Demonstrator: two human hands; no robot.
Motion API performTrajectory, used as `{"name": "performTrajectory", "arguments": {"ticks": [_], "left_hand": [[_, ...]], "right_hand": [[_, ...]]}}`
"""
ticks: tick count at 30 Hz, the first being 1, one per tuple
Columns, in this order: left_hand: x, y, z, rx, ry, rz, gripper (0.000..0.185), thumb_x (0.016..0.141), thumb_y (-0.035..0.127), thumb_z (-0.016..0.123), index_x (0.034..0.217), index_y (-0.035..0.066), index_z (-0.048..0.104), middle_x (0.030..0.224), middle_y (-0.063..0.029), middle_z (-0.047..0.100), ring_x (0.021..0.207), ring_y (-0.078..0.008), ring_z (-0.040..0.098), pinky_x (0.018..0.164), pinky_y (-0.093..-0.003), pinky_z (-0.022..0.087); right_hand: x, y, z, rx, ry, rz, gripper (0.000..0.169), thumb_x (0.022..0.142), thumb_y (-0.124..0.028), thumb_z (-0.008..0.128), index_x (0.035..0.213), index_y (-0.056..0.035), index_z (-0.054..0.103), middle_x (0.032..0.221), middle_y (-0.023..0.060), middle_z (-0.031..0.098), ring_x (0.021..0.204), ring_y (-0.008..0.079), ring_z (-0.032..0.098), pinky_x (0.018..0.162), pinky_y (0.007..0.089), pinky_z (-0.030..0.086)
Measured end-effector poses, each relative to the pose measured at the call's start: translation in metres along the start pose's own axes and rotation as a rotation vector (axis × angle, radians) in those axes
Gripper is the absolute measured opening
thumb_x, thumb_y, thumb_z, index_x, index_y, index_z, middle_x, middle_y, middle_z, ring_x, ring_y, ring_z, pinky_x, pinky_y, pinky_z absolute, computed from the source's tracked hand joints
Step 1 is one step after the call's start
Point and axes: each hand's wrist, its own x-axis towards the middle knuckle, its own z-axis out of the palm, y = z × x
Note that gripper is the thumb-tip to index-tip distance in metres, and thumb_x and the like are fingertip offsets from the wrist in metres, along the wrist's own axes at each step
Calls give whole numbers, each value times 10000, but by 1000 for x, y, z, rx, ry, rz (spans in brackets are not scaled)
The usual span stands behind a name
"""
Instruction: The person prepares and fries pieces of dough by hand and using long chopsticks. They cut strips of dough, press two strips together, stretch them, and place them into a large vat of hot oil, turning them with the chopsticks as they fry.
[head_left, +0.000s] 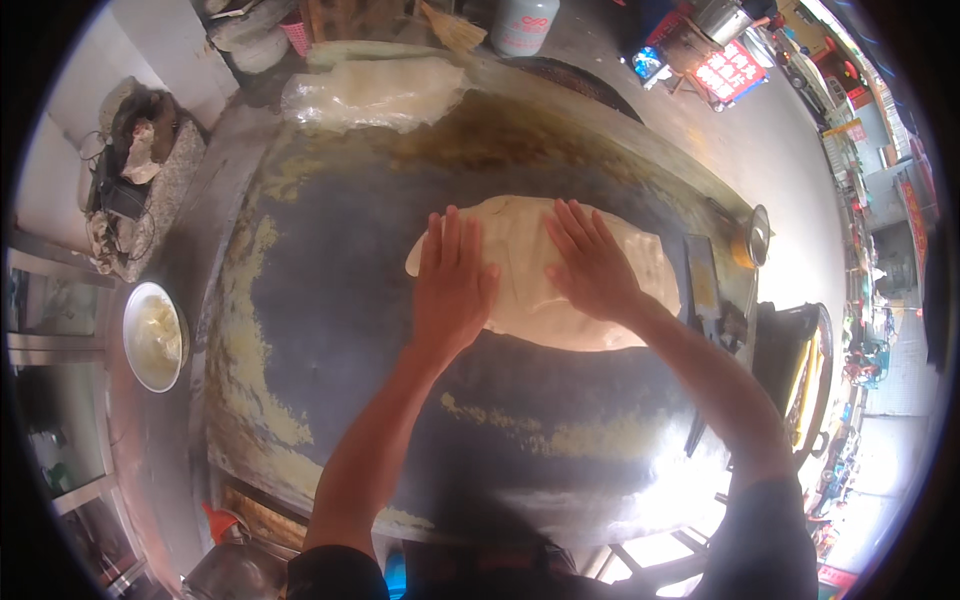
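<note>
A large, flattened oval of pale dough (517, 244) lies on the worn, grey-topped work table (330, 300). My left hand (454, 289) rests palm down on its left part, fingers stretched forward and slightly apart. On the dough's right half, my right hand (596, 266) is also laid flat, with its fingers pointing forward and to the left. Shallow dents and creases show in the dough between the two hands. Neither hand grips anything. Just right of the dough lies a flat, broad-bladed tool (703, 277), perhaps a knife or scraper.
Plastic-wrapped dough (375, 94) lies at the table's far left. A white bowl (140, 360) stands left of the table. A handled strainer or cup (750, 244) sits on the right edge, near a pan with long yellow pieces (804, 386). Beyond the far edge stands a gas cylinder (525, 28).
</note>
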Motion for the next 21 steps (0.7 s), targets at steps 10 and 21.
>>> {"name": "performTrajectory", "arguments": {"ticks": [10,21], "left_hand": [[-8,-53,-12,-394,53,-670,738,891,274,806,1478,-63,512,1471,-259,535,1391,-415,465,1174,-498,404],[10,-57,-15,-366,-39,-670,429,727,245,847,942,-70,649,927,-258,698,891,-431,681,822,-516,529]], "right_hand": [[146,4,-34,398,-349,-290,753,879,-301,811,1548,-84,541,1629,184,463,1509,342,443,1220,440,404],[233,-48,-25,274,-838,-409,724,722,-206,862,1395,-73,632,1337,138,658,1254,340,625,1017,449,526]]}}
